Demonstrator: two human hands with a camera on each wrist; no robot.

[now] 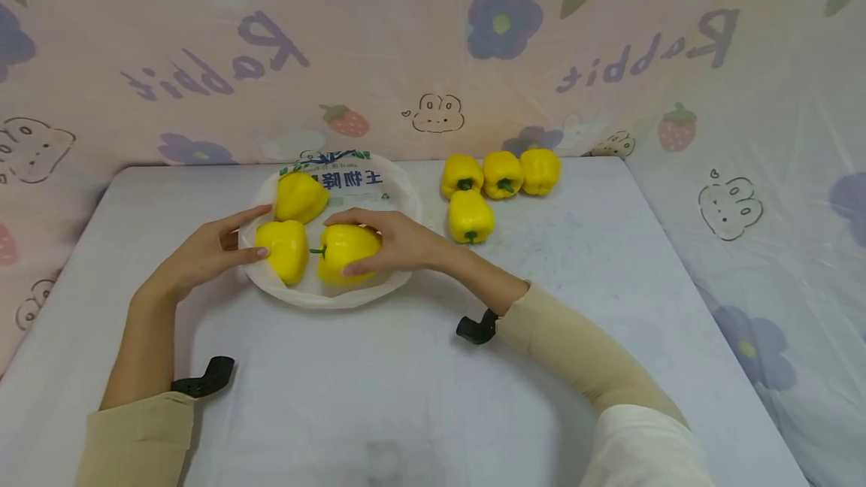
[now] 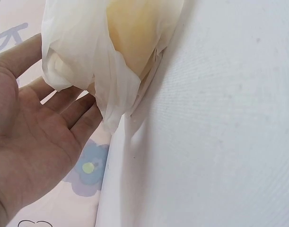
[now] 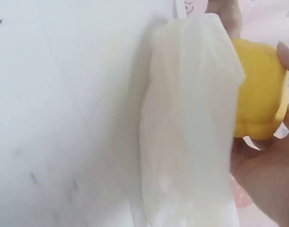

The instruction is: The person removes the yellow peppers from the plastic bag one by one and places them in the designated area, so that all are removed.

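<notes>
A white plastic bag point(image 1: 399, 190) with printed lettering lies spread wide, its rim rolled into a ring. Two yellow bell peppers sit inside its left part, a rear one point(image 1: 301, 198) and a front one point(image 1: 286, 250). My left hand point(image 1: 210, 250) pinches the bag's left rim, thumb inside and fingers outside; the left wrist view shows the thin film point(image 2: 87, 42) between them. With thumb and fingers around it, my right hand point(image 1: 399, 239) grips another yellow bell pepper point(image 1: 346, 252), stem pointing left, within the bag's opening. In the right wrist view this pepper point(image 3: 260, 90) shows above the rim.
Several more yellow bell peppers stand right of the bag: a back row with a middle one point(image 1: 503, 174), and one point(image 1: 470, 216) in front. All rest on a white-covered table point(image 1: 325, 389). A printed curtain point(image 1: 406, 43) hangs behind the table.
</notes>
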